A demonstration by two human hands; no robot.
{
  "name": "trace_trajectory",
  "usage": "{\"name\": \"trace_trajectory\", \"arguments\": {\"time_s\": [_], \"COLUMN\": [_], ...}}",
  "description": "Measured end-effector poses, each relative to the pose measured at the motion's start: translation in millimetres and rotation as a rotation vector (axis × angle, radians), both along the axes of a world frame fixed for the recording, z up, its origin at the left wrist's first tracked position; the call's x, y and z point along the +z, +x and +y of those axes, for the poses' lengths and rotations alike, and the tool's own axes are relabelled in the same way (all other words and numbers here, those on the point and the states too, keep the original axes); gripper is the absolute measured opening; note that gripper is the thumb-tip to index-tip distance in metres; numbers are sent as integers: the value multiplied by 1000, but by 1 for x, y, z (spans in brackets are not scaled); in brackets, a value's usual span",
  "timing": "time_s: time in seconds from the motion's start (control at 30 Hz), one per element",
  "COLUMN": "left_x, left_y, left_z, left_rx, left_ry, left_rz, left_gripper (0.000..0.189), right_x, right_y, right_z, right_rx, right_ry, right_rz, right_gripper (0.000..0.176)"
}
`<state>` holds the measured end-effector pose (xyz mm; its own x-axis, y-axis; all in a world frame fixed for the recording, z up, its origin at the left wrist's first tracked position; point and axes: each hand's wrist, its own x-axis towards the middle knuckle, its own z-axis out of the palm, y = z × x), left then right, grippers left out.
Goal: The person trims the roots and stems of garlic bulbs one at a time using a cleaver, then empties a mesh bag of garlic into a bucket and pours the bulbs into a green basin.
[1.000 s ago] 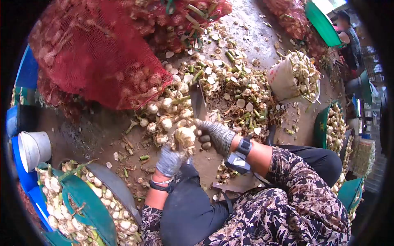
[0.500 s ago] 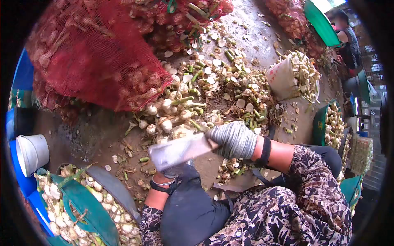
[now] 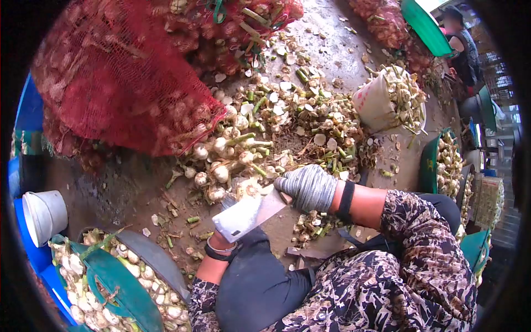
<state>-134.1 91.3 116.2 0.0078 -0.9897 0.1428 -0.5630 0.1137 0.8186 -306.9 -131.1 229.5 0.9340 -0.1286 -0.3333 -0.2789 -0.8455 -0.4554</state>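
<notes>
Two hands in striped silver-grey gloves, close together above a dark-trousered knee: right hand [image 3: 307,188] wrapped firmly round the handle of a broad, rectangular, pale-metal knife [image 3: 249,214], left hand [image 3: 227,202] mostly masked by the blade, so cannot tell from this view whether gripping or loose. Round, cream-white garlic bulb [image 3: 247,189] to the left of the right hand, just beyond the blade and near the visible edge of the left glove; contact with the metal impossible to confirm. Chief danger, as judged: a cut to the left hand or wrist, given a blade lying across the view of both; likely causes, a slip on smooth papery skin or a bulb rolling in a weak hold. Lesser danger: a dropped bulb, lost among the loose heap of whitish, green-stemmed garlic [image 3: 221,172] just ahead of the left hand. As for writing, reddish marks on the white, round-sided bucket [image 3: 369,108] well beyond the right hand, too small to read; small dark spot near the blade's far corner, perhaps a hole or stamp; no legible lettering on the red mesh sack [image 3: 127,83] ahead and left of the left hand.
</notes>
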Motion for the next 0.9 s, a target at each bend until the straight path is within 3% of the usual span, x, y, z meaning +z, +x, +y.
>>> {"name": "trace_trajectory", "arguments": {"time_s": [0.03,0.07,0.13,0.17,0.2,0.27,0.3,0.33,0.37,0.4,0.47,0.53,0.57,0.7,0.73,0.8,0.83,0.87,0.9], "left_x": [-11,-13,38,78,102,90,65,56,54,51,68,-47,-39,46,50,60,92,82,86], "left_y": [-7,-9,-8,-8,-10,-8,-9,-6,-15,-5,2,14,11,-10,-9,-4,-8,-17,-15], "left_z": [-3,-3,-38,-52,-54,-46,-36,-47,-45,-42,-37,41,35,-20,-21,-24,-49,-28,-15], "left_rx": [50,48,42,23,64,269,254,200,291,143,117,83,84,83,82,-88,-20,212,404], "left_ry": [20,21,439,-63,-33,290,265,210,105,296,-204,162,159,-302,-305,-4,-220,192,142], "left_rz": [365,365,574,-32,232,1098,761,416,541,116,-323,-694,-693,-355,-356,-357,-466,394,509], "left_gripper": [45,45,46,27,32,42,40,37,34,43,47,50,50,34,34,38,38,36,31], "right_x": [-8,-13,-15,-42,-70,-87,-103,-82,-59,0,13,35,39,27,25,17,-5,-24,-28], "right_y": [-3,-8,-8,-24,-47,-49,-59,-55,-48,-25,-11,-3,-2,-10,-13,-22,-35,-42,-49], "right_z": [-4,-6,-21,-46,-68,-75,-59,-48,-30,-14,4,14,17,17,15,8,0,-7,-24], "right_rx": [10,-20,-227,-358,-492,-455,-514,-588,-542,-362,-167,-45,-25,-17,-18,-80,-133,-355,-340], "right_ry": [-11,-25,15,-45,-97,-162,50,232,217,52,53,56,24,-12,-15,52,-26,-63,-192], "right_rz": [-7,-85,39,25,6,-67,-196,-346,-389,-282,-212,-115,-104,-47,-48,-57,-177,-128,-18], "right_gripper": [23,22,18,17,17,15,15,18,19,14,10,10,8,7,7,8,9,9,8]}}
